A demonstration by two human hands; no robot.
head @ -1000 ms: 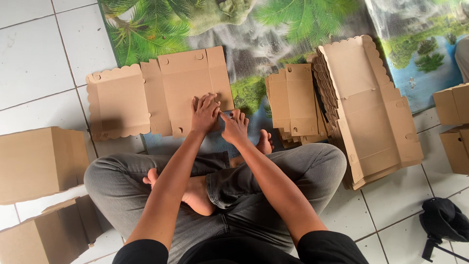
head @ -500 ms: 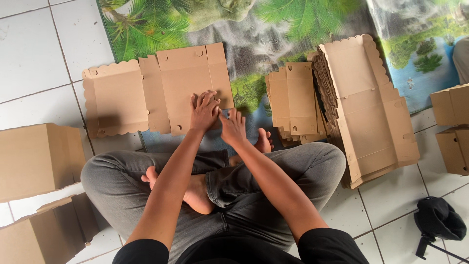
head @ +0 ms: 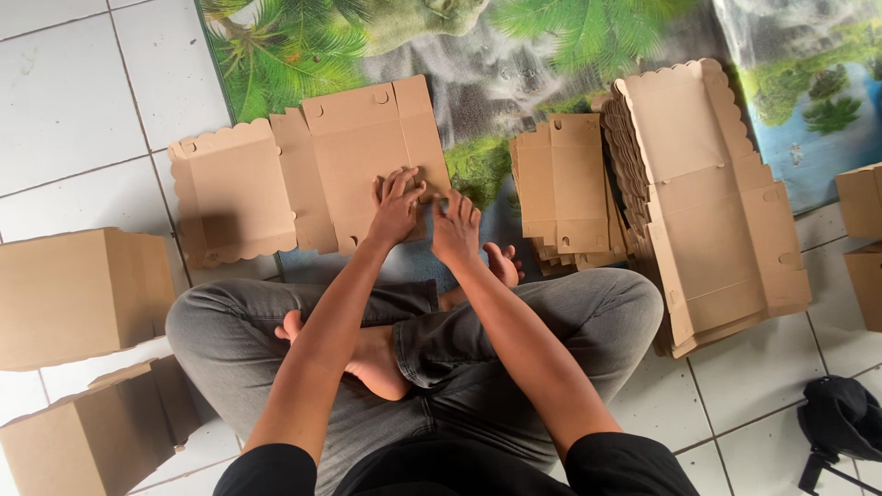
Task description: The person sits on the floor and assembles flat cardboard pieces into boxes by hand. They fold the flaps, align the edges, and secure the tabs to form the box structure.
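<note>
Hands, left hand (head: pixel 395 207) and right hand (head: pixel 455 228), press flat cardboard blank (head: pixel 358 156).

I see plain brown on the flat cardboard sheet (head: pixel 358 161) in the upper middle of the frame, with scalloped edging on its left panel. The cardboard stacks (head: pixel 698 202) at the right are the same brown, as are the folded boxes (head: pixel 78 294) at the left edge. The mat (head: pixel 514 46) along the top is printed with green palm fronds, grey rock and a blue patch at upper right. The floor tiles (head: pixel 64 101) are white. My trousers (head: pixel 478 367) are grey, my sleeves (head: pixel 276 468) black. A black bag (head: pixel 841 418) sits lower right.
</note>
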